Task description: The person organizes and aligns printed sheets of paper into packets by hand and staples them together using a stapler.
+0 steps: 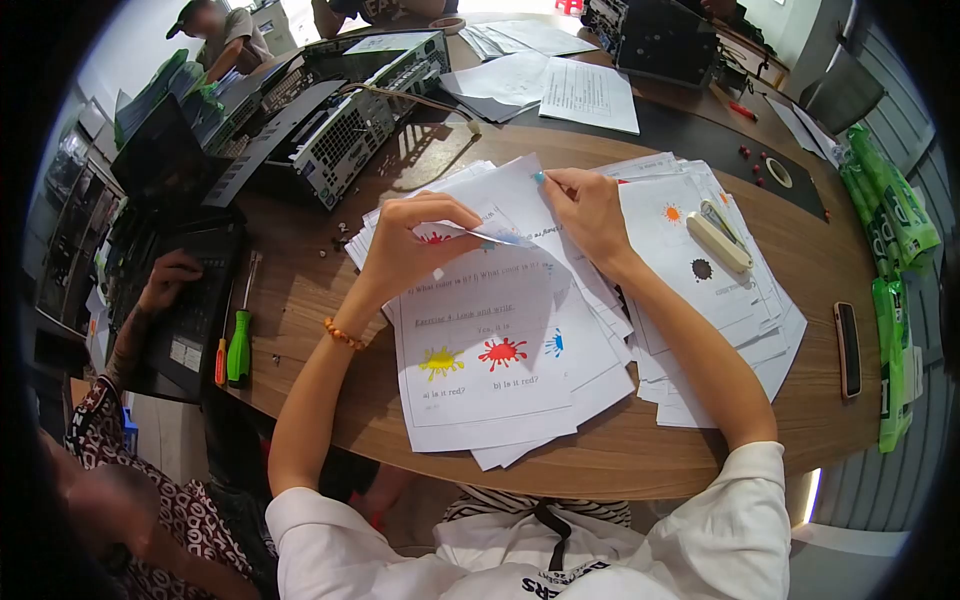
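Both my hands are over a stack of printed worksheets [485, 380] with yellow, red and blue paint splashes. My left hand [415, 245] is closed, with the curled edge of a lifted worksheet between its thumb and fingers. At the upper part of that sheet, my right hand [585, 210] pinches paper near the corner; a small blue spot shows at its fingertips. Beside my right forearm lies a second, spread pile of worksheets [665, 310] with orange and dark splashes. A cream stapler [718, 243] rests on that pile.
Opened computer cases [350, 140] stand at the back left. A co-worker's hand [170, 280] is on a laptop [185, 330]. Green-handled [238, 350] and orange-handled screwdrivers [221, 360] lie nearby. A phone [848, 350], tape roll [778, 173] and green packages [890, 200] are at the right.
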{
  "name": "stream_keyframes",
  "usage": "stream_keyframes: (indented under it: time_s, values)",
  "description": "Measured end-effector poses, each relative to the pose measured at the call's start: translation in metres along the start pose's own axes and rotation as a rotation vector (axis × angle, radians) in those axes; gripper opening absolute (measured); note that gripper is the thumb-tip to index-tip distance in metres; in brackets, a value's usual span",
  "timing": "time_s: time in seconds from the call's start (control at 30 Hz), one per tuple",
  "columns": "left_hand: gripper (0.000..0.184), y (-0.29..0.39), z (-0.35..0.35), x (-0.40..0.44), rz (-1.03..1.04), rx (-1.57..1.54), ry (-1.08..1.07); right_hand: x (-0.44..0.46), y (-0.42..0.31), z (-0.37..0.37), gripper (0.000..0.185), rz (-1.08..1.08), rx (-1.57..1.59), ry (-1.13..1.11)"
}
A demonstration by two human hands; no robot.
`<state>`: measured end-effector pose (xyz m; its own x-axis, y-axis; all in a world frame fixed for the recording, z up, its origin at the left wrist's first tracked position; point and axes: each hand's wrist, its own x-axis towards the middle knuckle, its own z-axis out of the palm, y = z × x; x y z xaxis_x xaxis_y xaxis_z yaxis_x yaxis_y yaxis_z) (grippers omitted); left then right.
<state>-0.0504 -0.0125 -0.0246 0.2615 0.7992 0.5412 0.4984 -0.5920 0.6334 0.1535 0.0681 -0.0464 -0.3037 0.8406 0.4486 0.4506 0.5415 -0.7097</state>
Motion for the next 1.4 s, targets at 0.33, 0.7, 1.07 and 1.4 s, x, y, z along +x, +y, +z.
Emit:
stream_keyframes:
  time_s: [0.33,0.7,1.07,1.4]
  values:
    - [0.016,0.005,0.001,0.007,0.240,0.284,0.187,0.007,0.000,-0.006,0.016,-0.034,0.477,0.020]
    - [0.016,0.003,-0.003,0.001,0.073,0.024,0.002,0.013,0.014,-0.007,0.035,0.164,-0.011,-0.139]
    - [0.018,0.004,-0.002,0.000,0.009,0.029,-0.004,0.009,0.015,-0.005,0.019,0.077,0.199,-0.156]
    - [0.018,0.001,-0.001,0.002,-0.042,0.045,0.050,0.006,0.006,0.000,0.017,-0.127,0.177,0.122]
